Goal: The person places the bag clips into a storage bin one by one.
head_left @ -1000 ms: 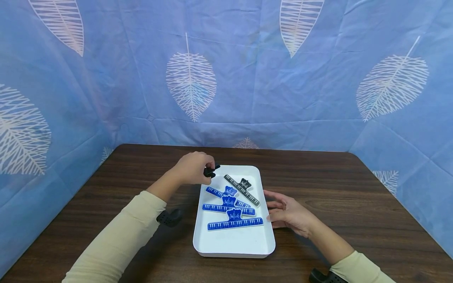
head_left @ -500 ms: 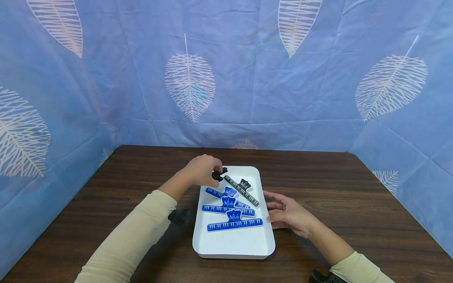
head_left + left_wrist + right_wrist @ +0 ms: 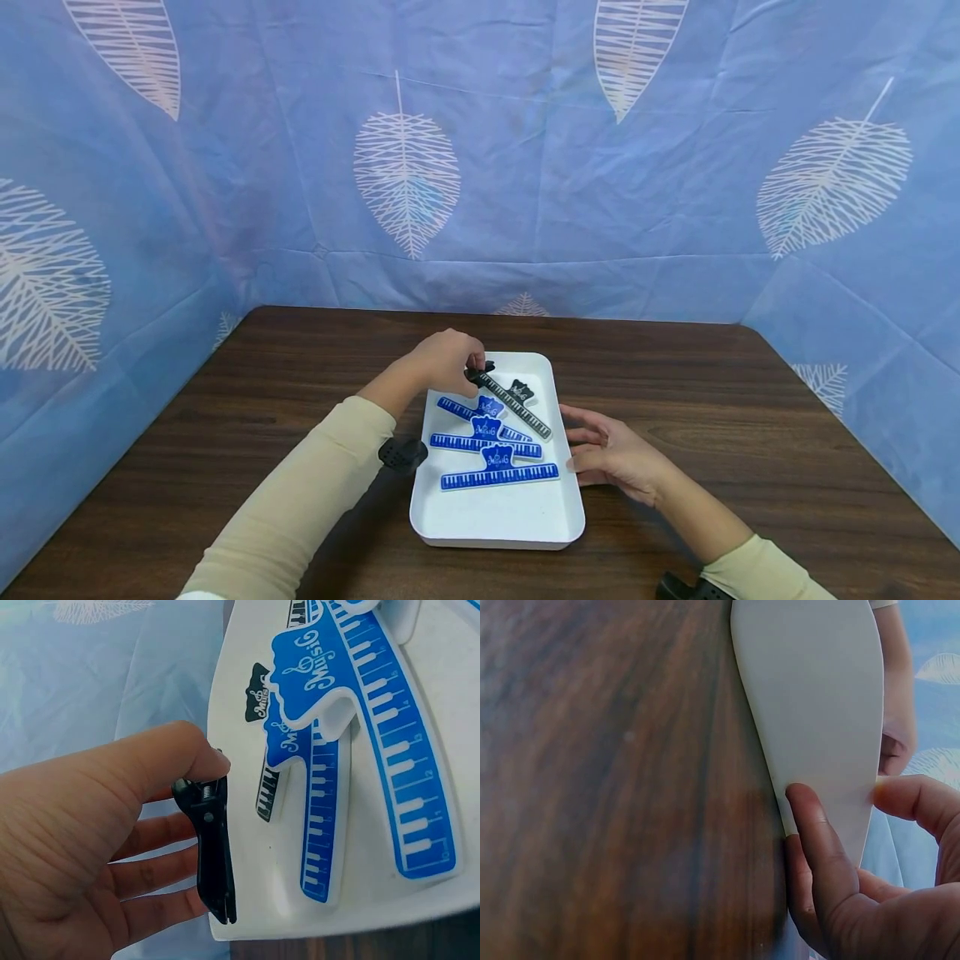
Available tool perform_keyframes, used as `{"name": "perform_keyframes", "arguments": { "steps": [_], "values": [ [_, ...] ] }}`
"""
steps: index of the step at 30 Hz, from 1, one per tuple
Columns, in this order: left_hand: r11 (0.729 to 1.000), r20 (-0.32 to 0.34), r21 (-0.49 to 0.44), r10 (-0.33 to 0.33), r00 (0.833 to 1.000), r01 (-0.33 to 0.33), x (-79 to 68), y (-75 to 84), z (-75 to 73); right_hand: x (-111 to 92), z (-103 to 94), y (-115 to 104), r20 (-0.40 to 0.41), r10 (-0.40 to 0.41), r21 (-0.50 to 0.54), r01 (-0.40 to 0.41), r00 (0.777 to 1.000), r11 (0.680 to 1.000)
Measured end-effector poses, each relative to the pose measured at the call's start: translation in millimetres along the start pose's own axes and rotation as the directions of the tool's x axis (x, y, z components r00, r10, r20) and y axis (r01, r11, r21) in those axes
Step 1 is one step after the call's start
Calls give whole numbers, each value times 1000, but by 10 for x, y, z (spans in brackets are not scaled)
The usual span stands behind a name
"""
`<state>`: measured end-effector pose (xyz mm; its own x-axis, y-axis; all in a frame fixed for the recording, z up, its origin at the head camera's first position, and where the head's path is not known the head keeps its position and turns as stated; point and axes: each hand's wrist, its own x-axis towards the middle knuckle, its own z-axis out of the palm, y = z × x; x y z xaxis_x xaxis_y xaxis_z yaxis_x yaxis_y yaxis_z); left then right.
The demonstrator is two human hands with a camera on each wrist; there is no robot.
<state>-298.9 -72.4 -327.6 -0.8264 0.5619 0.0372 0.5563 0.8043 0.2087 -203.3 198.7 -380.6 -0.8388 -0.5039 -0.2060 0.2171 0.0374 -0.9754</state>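
My left hand [image 3: 448, 360] pinches a black spring clip [image 3: 216, 851] between thumb and fingers, over the far left part of a white tray [image 3: 495, 521]. The left wrist view shows this clip edge-on, with its coil spring near the thumb. Inside the tray lie three blue piano-key music clips [image 3: 498, 477], partly overlapping. A black-and-white music clip [image 3: 513, 406] lies slantwise beyond them, its far end close to the held clip. My right hand [image 3: 618, 458] rests against the tray's right side, thumb at the rim and fingers extended along the outer wall.
The tray stands on a dark brown wooden table [image 3: 690, 383]. A blue cloth with white leaf prints [image 3: 495, 200] hangs behind the table and along both sides. Each wrist wears a black band [image 3: 402, 454].
My left hand has moved right with the black spring clip, from the tray's far left corner to further inside its rim. My right hand stays against the tray's side.
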Motion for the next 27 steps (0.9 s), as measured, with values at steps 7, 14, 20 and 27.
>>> {"name": "perform_keyframes", "arguments": {
  "steps": [7,14,20,27],
  "values": [
    [1000,43,-21,-14,999,15,58,14,63,-1,1,-2,0,-3,4,3,1000,1000],
    [999,83,-38,-27,996,30,94,9,119,0,0,-2,-9,-3,1,3,1000,1000],
    [998,103,-49,-31,994,36,115,-3,156,6,3,-4,-6,-2,5,2,1000,1000],
    [996,119,-69,-39,992,48,119,-9,172,11,3,-8,0,7,11,-7,1000,1000]
  ]
}}
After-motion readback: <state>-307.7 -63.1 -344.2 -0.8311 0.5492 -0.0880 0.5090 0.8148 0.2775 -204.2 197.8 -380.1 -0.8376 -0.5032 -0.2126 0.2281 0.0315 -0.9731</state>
